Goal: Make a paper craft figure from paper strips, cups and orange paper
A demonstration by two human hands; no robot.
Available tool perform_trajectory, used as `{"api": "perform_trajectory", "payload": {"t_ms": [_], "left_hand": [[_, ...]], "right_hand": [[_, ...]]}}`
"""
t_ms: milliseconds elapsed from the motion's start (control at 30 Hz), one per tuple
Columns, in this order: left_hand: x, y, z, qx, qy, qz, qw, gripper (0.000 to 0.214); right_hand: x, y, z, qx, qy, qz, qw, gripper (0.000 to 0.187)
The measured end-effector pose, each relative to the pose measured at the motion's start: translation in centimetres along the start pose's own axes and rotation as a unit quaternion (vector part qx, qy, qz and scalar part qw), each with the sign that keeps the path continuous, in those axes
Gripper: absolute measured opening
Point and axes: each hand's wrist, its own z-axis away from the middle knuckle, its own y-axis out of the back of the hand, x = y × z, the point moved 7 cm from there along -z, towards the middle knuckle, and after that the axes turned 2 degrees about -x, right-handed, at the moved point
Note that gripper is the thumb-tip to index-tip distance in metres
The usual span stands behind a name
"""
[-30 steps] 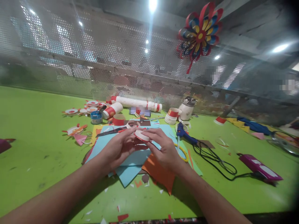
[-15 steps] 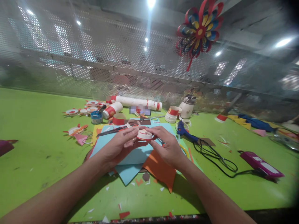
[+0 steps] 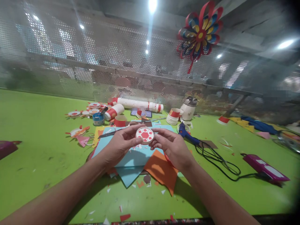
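A small round white paper disc (image 3: 145, 135) with a raised rim and red cut shapes on its face is held up over the light blue paper sheets (image 3: 131, 159). My left hand (image 3: 125, 140) pinches it from the left, thumb on the front rim and fingers behind. At the disc's right edge, my right hand (image 3: 172, 145) has curled fingers and a thumb closed against the rim. A red curved edge (image 3: 169, 160) shows below my right hand; most of it is hidden. An orange paper piece (image 3: 161, 170) lies beneath, on the blue sheets.
A blue glue gun (image 3: 188, 135) with a black cord lies to the right, near a purple power strip (image 3: 264, 167). Behind are a blue jar (image 3: 98, 119), white-and-red tubes (image 3: 138, 103), a phone (image 3: 141, 112) and a white bottle (image 3: 188, 109). Paper scraps (image 3: 125, 217) litter the front.
The disc has tilted up from nearly edge-on, so its red-patterned face now shows towards me. My right hand's fingers have curled in more at its right edge.
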Motion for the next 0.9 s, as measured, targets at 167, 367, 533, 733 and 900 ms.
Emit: {"api": "perform_trajectory", "payload": {"t_ms": [167, 367, 533, 733, 900], "left_hand": [[0.1, -0.2, 0.1, -0.015, -0.013, -0.039, 0.999, 0.045], [0.2, -0.5, 0.1, -0.035, -0.026, -0.070, 0.997, 0.051], [1.3, -0.8, 0.2, -0.031, -0.081, -0.193, 0.977, 0.048], [1.3, -0.9, 0.2, -0.041, -0.059, -0.269, 0.961, 0.050], [1.3, -0.7, 0.1, -0.045, -0.072, -0.315, 0.945, 0.052]], "right_hand": [[0.3, 0.1, 0.1, 0.017, -0.006, -0.019, 1.000, 0.025], [0.7, 0.4, 0.2, 0.038, -0.066, -0.072, 0.995, 0.025], [0.9, 0.5, 0.0, 0.025, -0.090, -0.098, 0.991, 0.025], [1.8, 1.1, -0.2, 0.022, -0.089, -0.064, 0.994, 0.024], [1.9, 1.1, -0.3, 0.019, -0.063, 0.020, 0.998, 0.026]]}}
